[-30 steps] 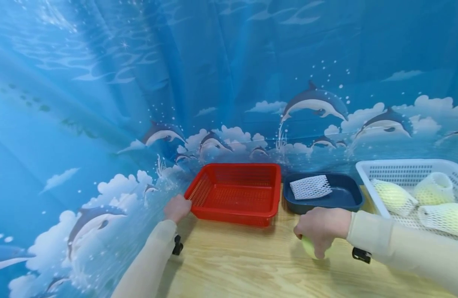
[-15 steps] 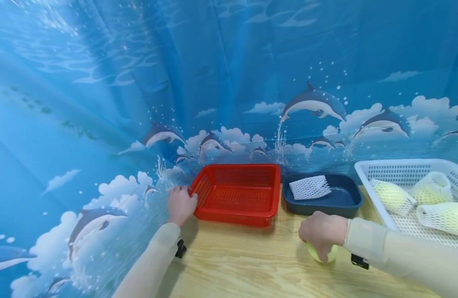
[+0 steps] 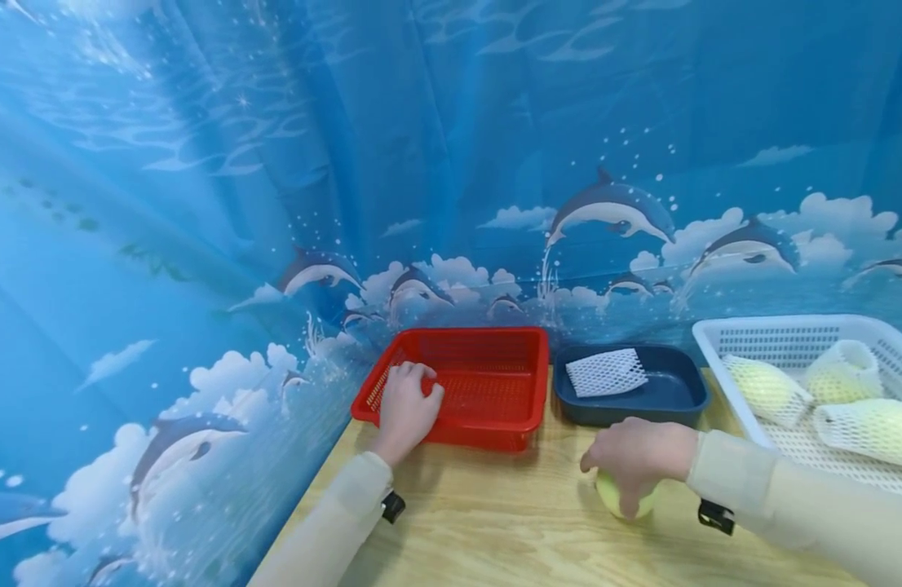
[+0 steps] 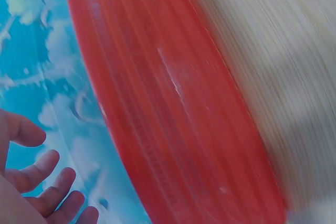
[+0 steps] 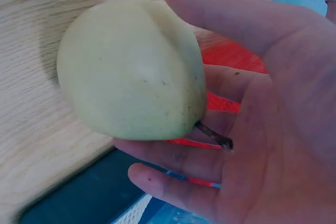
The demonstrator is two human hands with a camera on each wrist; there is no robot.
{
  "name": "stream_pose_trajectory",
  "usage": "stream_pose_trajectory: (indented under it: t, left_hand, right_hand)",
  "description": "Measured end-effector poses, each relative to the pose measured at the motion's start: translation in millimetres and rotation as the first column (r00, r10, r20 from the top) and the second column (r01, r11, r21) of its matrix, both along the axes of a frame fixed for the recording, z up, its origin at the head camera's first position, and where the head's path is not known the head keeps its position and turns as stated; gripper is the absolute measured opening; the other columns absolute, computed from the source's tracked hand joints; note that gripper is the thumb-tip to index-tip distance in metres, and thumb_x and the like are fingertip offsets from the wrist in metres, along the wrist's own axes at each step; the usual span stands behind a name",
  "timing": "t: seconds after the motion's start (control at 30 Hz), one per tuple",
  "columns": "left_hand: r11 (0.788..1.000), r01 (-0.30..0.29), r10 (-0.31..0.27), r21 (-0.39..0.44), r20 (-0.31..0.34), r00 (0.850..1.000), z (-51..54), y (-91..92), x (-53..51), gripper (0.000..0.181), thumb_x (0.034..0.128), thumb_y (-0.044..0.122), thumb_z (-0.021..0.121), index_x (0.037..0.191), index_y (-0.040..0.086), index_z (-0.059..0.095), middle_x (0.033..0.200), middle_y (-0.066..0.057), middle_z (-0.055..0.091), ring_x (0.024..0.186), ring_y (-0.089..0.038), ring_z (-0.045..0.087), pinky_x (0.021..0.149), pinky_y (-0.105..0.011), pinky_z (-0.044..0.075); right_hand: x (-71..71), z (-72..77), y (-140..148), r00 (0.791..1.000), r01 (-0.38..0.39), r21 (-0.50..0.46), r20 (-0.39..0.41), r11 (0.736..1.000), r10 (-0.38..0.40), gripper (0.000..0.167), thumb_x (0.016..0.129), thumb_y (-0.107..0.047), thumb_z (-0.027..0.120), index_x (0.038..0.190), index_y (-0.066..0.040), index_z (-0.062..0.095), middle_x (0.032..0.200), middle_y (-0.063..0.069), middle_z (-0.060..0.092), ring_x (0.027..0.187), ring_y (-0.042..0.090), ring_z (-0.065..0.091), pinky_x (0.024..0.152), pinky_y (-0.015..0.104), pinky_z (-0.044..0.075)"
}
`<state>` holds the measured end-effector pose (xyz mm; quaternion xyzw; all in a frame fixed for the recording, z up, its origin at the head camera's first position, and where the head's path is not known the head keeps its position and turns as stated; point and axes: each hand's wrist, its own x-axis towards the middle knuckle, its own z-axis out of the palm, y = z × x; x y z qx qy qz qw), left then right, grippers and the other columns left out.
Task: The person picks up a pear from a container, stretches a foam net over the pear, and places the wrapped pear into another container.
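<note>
On the wooden table (image 3: 495,522), my right hand (image 3: 638,456) holds a pale yellow-green pear (image 5: 126,72). The thumb lies on one side and the curled fingers are behind it. The pear's dark stem points toward the palm, and in the head view the hand covers most of the fruit. My left hand (image 3: 407,408) is over the front left rim of the red plastic basket (image 3: 488,424), fingers loosely bent and holding nothing. In the left wrist view, the same fingers (image 4: 63,182) appear beside the basket wall, apart from it.
Right of the basket stands a dark blue tray (image 3: 678,391) with a white foam net sleeve (image 3: 607,372) in it. A white basket (image 3: 730,391) farther right holds several fruits in foam nets (image 3: 767,390). A dolphin-print curtain (image 3: 436,163) hangs behind.
My left hand has left the red basket's left side and moved right, over its front rim. The right hand stays around the pear, which has shifted only slightly.
</note>
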<state>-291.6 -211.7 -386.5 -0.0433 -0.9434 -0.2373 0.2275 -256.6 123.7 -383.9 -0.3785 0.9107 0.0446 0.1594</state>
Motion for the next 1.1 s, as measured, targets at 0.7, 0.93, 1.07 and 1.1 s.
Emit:
stream_pose_trajectory:
  t: [0.7, 0.93, 1.07, 1.1]
  left_hand:
    - [0.906, 0.382, -0.402, 0.182, 0.089, 0.911, -1.3, 95.4, 48.9, 0.015, 0.0935, 0.019, 0.063, 0.108, 0.020, 0.065, 0.098, 0.008, 0.063, 0.089, -0.013, 0.060, 0.079, -0.025, 0.052]
    - [0.851, 0.452, -0.499, 0.268, 0.142, 0.855, -9.3, 113.9, 55.1, 0.009, 0.0930, 0.015, 0.062, 0.100, 0.018, 0.066, 0.082, 0.011, 0.062, 0.073, -0.004, 0.056, 0.069, -0.020, 0.050]
    - [0.837, 0.460, -0.522, 0.298, 0.178, 0.834, -14.0, 121.8, 57.0, 0.009, 0.0933, 0.014, 0.061, 0.099, 0.019, 0.067, 0.080, 0.011, 0.062, 0.071, -0.003, 0.056, 0.066, -0.019, 0.050]
    - [0.836, 0.459, -0.524, 0.300, 0.186, 0.831, -14.9, 123.6, 57.2, 0.009, 0.0932, 0.014, 0.061, 0.098, 0.019, 0.067, 0.079, 0.011, 0.062, 0.071, -0.003, 0.055, 0.065, -0.019, 0.050]
  right_hand:
    - [-14.7, 20.6, 43.1, 0.996, 0.066, -0.351, 0.075, 0.934, -0.042, 0.041, 0.098, -0.050, 0.058, 0.127, -0.021, 0.068, 0.114, -0.007, 0.072, 0.098, 0.009, 0.069, 0.083, 0.037, 0.057]
    - [-34.3, 22.0, 58.1, 0.997, 0.082, -0.400, 0.031, 0.913, -0.076, 0.034, 0.099, -0.041, 0.061, 0.122, -0.019, 0.070, 0.105, -0.007, 0.073, 0.088, 0.005, 0.067, 0.074, 0.033, 0.056]
    - [-48.4, 23.3, 65.8, 0.992, 0.114, -0.420, 0.003, 0.901, -0.124, 0.029, 0.099, -0.037, 0.062, 0.119, -0.018, 0.071, 0.101, -0.006, 0.072, 0.086, 0.005, 0.067, 0.072, 0.032, 0.056]
    - [-52.2, 23.9, 66.9, 0.990, 0.129, -0.420, -0.001, 0.898, -0.142, 0.028, 0.099, -0.037, 0.062, 0.118, -0.018, 0.071, 0.100, -0.006, 0.072, 0.085, 0.005, 0.066, 0.072, 0.032, 0.056]
